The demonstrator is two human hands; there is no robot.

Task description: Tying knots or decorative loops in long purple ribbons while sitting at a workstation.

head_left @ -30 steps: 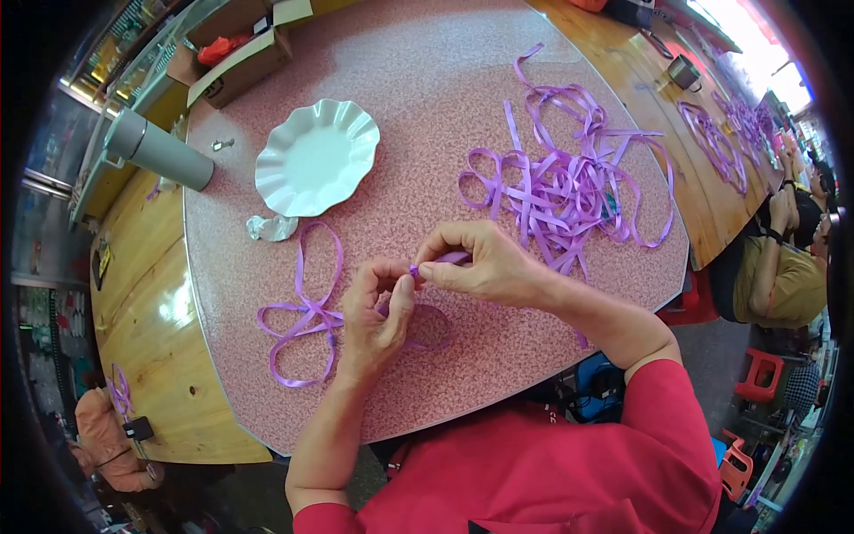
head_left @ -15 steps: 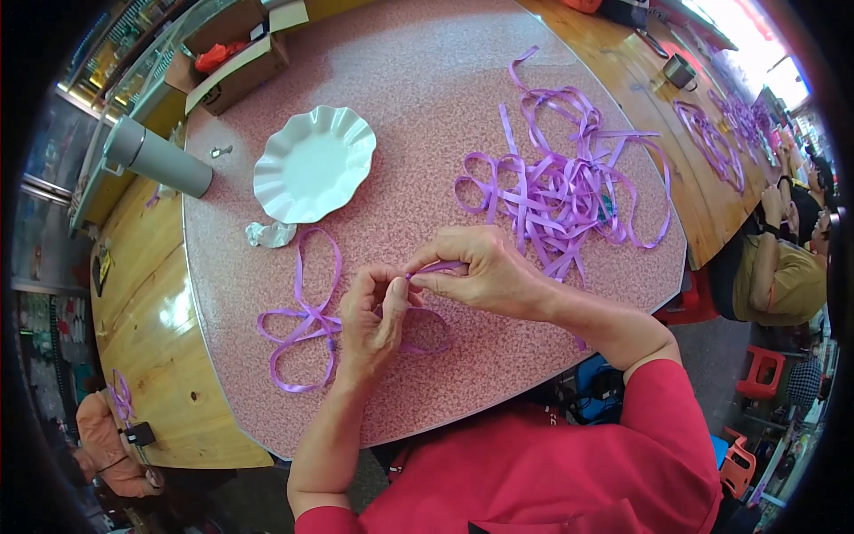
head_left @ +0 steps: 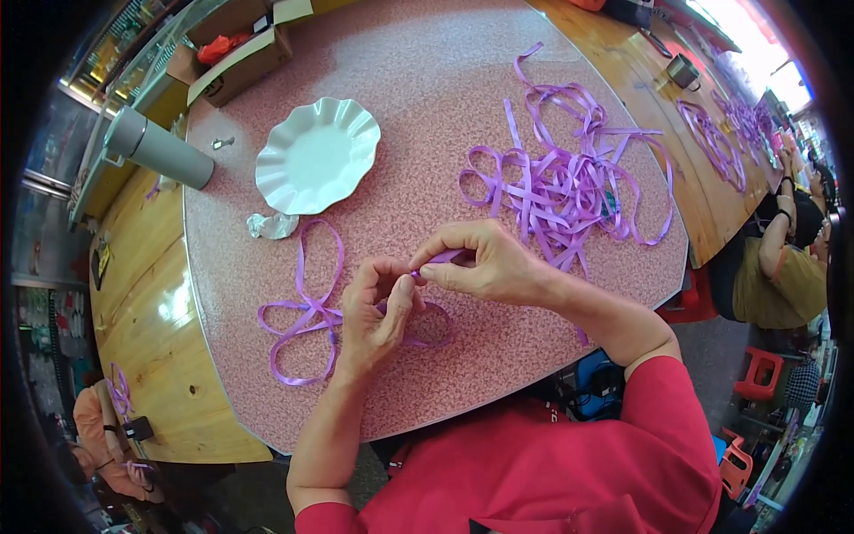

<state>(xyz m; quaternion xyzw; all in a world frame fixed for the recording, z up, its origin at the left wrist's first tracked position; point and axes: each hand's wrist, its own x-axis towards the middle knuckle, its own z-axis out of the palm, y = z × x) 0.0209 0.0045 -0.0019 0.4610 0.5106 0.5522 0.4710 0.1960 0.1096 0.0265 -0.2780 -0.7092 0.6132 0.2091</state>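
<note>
In the head view I see the left hand [head_left: 378, 311] and right hand [head_left: 485, 262] nearly meeting, thumbs and forefingers pinched on a purple ribbon [head_left: 452, 255], probably from both sides to steady its small bunched spot. That spot sits right between the fingertips; one strand runs within the right fingers' curl. Ribbon loops [head_left: 311, 307] lie left of the left fingers; a tangled ribbon heap [head_left: 565, 191] lies beyond the right ones, presumably for easy reach.
</note>
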